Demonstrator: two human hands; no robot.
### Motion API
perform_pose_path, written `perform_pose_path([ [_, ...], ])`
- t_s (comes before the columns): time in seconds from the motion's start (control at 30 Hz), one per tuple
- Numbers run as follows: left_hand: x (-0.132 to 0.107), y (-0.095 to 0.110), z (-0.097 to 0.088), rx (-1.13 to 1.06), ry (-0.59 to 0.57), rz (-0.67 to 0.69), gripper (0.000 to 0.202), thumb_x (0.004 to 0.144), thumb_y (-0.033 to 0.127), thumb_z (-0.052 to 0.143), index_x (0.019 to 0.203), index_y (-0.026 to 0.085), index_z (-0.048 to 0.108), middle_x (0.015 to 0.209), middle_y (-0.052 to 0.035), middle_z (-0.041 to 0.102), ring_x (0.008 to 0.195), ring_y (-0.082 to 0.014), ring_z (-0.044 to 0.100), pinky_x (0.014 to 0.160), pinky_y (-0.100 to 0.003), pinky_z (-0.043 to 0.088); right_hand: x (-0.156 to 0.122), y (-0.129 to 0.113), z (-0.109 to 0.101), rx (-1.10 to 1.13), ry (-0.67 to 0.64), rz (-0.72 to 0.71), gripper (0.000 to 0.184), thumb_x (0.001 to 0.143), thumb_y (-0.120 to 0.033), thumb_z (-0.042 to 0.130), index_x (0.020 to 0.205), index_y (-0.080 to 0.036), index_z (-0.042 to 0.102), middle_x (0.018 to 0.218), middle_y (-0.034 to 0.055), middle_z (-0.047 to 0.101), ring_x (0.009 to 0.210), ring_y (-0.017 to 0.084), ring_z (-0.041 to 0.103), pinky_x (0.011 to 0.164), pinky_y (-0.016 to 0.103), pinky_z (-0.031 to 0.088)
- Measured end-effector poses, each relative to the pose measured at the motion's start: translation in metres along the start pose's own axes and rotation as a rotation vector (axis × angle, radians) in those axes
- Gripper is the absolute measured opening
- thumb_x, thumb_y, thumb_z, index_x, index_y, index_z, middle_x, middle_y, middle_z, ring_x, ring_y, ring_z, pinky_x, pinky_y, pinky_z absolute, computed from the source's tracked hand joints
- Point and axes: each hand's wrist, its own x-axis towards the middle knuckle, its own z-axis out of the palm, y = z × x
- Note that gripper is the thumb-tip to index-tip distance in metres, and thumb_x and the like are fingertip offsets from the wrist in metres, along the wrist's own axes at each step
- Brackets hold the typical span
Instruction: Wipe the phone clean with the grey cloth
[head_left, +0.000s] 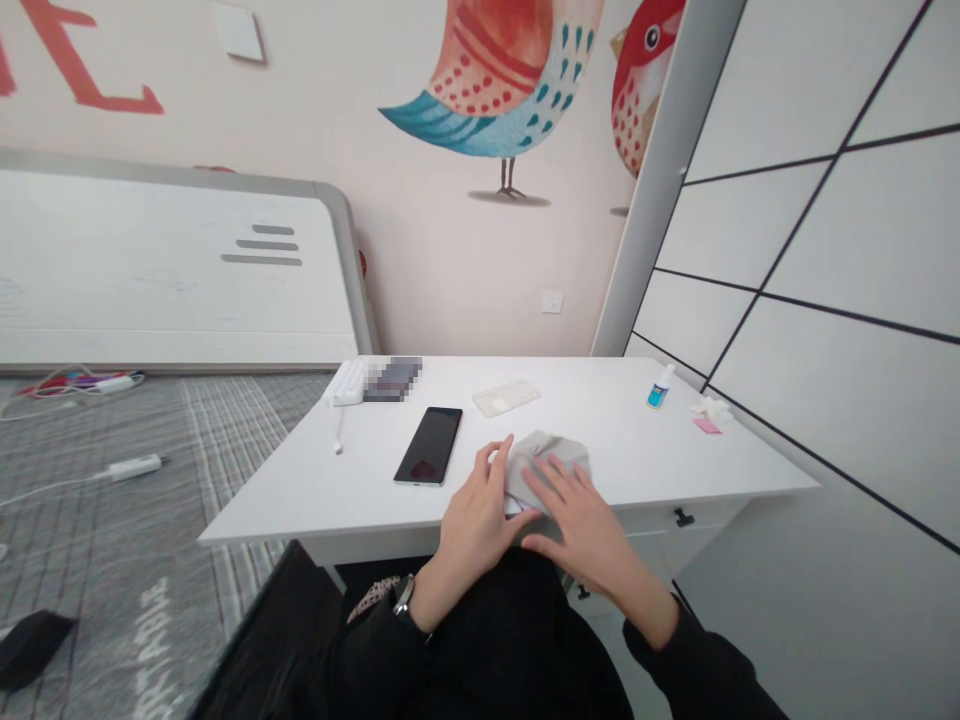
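Observation:
A grey cloth [551, 455] lies near the front edge of the white table [360, 490]. My right hand [577, 515] rests flat on it with the fingers stretched out. My left hand [480, 510] touches the cloth's left edge, its fingers curled and pinching the fabric. A black phone [430, 445] lies screen up just left of my hands.
A clear plastic case [506, 398] lies behind the cloth. A small blue-capped bottle [660, 387], a white tissue [711, 407] and a pink slip [706, 425] sit at the table's right. A white power strip [346, 385] is at the back left. A bed [112, 450] with cables lies to the left.

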Motion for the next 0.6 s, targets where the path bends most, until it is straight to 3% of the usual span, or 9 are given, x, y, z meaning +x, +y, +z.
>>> perform_pose_path([
  [0.07, 0.0, 0.0, 0.0, 0.008, -0.005, -0.006, 0.096, 0.086, 0.035, 0.072, 0.158, 0.032, 0.009, 0.157, -0.0121, 0.035, 0.114, -0.0273, 0.066, 0.085, -0.038, 0.059, 0.001, -0.003, 0.001, 0.035, -0.05, -0.112, 0.086, 0.092, -0.078, 0.038, 0.161, -0.029, 0.026, 0.167, 0.0048, 0.027, 0.154, 0.03, 0.026, 0.124, 0.057, 0.023],
  [0.1, -0.001, 0.0, 0.0, 0.008, -0.003, -0.004, 0.096, 0.086, 0.035, 0.072, 0.158, 0.032, 0.009, 0.157, -0.012, 0.035, 0.115, -0.0273, 0.066, 0.086, -0.038, 0.059, 0.002, -0.002, 0.001, 0.036, -0.057, -0.102, 0.082, 0.094, -0.077, 0.036, 0.161, -0.03, 0.025, 0.167, 0.0037, 0.027, 0.154, 0.029, 0.026, 0.124, 0.057, 0.023],
  [0.23, 0.0, -0.001, 0.001, -0.001, 0.015, 0.02, 0.098, 0.086, 0.041, 0.073, 0.158, 0.032, 0.009, 0.156, -0.0122, 0.035, 0.125, -0.0292, 0.061, 0.091, -0.04, 0.058, 0.01, 0.011, 0.0, -0.049, 0.008, 0.217, 0.076, 0.099, -0.07, 0.031, 0.159, -0.023, 0.032, 0.165, 0.0091, 0.03, 0.152, 0.034, 0.029, 0.121, 0.063, 0.024],
  [0.27, 0.0, -0.001, 0.001, -0.002, 0.014, 0.022, 0.097, 0.086, 0.042, 0.073, 0.158, 0.032, 0.009, 0.156, -0.0125, 0.035, 0.124, -0.0289, 0.061, 0.09, -0.04, 0.058, 0.012, 0.01, 0.0, -0.053, 0.011, 0.242, 0.078, 0.098, -0.071, 0.032, 0.158, -0.021, 0.034, 0.165, 0.0104, 0.031, 0.152, 0.035, 0.029, 0.121, 0.064, 0.023],
  [0.4, 0.001, -0.001, 0.0, -0.004, 0.002, 0.008, 0.093, 0.087, 0.035, 0.07, 0.158, 0.031, 0.01, 0.154, -0.013, 0.037, 0.12, -0.0273, 0.063, 0.086, -0.038, 0.059, 0.018, -0.006, -0.002, 0.078, -0.074, -0.037, 0.086, 0.093, -0.078, 0.038, 0.159, -0.024, 0.032, 0.165, 0.0057, 0.03, 0.154, 0.03, 0.026, 0.125, 0.057, 0.019],
  [0.47, 0.0, -0.001, 0.0, -0.006, 0.005, 0.002, 0.092, 0.088, 0.035, 0.069, 0.158, 0.031, 0.01, 0.154, -0.0129, 0.037, 0.121, -0.0276, 0.062, 0.086, -0.038, 0.059, 0.02, -0.005, -0.005, 0.128, -0.106, -0.095, 0.08, 0.095, -0.076, 0.036, 0.158, -0.027, 0.032, 0.164, 0.0034, 0.031, 0.153, 0.027, 0.029, 0.125, 0.055, 0.021],
  [0.6, -0.001, 0.0, 0.001, -0.008, 0.004, -0.001, 0.096, 0.086, 0.042, 0.071, 0.158, 0.032, 0.008, 0.156, -0.013, 0.035, 0.123, -0.0287, 0.061, 0.091, -0.039, 0.058, 0.026, 0.01, -0.009, 0.054, -0.048, 0.152, 0.068, 0.102, -0.065, 0.032, 0.156, -0.025, 0.038, 0.161, 0.0084, 0.039, 0.151, 0.032, 0.032, 0.12, 0.062, 0.027],
])
